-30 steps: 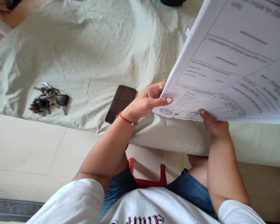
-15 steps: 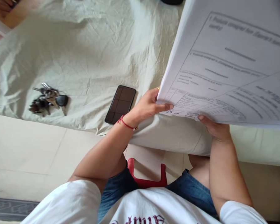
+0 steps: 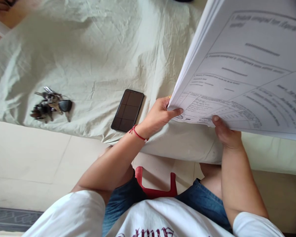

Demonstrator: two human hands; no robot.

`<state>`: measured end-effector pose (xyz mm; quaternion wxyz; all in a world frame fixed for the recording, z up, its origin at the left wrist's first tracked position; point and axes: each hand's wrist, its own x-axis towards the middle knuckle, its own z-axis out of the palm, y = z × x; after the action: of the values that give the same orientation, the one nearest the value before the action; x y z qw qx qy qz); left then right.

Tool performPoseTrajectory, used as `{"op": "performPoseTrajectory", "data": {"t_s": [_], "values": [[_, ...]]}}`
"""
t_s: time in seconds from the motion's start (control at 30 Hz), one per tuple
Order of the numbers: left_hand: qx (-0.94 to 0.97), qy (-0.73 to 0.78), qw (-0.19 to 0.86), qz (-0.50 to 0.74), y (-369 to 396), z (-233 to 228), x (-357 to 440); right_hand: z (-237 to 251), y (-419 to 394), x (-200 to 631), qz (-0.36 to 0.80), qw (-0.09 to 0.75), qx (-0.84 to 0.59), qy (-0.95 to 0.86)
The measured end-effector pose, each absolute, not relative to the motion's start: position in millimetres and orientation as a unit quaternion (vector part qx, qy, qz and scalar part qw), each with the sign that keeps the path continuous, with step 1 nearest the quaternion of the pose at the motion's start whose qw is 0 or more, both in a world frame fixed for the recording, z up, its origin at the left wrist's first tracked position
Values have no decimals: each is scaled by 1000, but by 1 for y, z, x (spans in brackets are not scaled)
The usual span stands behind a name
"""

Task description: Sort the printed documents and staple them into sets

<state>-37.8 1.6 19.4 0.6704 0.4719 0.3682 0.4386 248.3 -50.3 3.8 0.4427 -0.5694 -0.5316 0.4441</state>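
Papers (image 3: 246, 72), a printed stack of forms, are held up over the bed sheet (image 3: 93, 56), left hand (image 3: 160, 115) pinching the lower corner, right hand (image 3: 225, 133) clamped on the bottom edge; sheets look squared but not set down, phone (image 3: 127, 110) and keys (image 3: 50, 103) lie apart

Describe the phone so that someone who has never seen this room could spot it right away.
Start at the pale green sheet spread over the bed. Near its front edge, just left of the left hand gripping the papers, lies the phone, face up. It is a flat black rectangle with a dark screen, unlike the lumpy bunch of keys farther left.
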Motion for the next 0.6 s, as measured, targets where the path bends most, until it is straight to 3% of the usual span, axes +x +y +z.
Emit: {"op": "performPoseTrajectory", "data": {"t_s": [0.23,0.5,0.6], "values": [[471,353,682,435,3,16,-37,-1,-53,252,427,453,-584,-521],[468,322,699,435,1,21,-39,1,-49,260,341,521,-565,-542],[457,325,709,427,-4,19,-36,5,-51,276,370,499,-557,-551]]}}
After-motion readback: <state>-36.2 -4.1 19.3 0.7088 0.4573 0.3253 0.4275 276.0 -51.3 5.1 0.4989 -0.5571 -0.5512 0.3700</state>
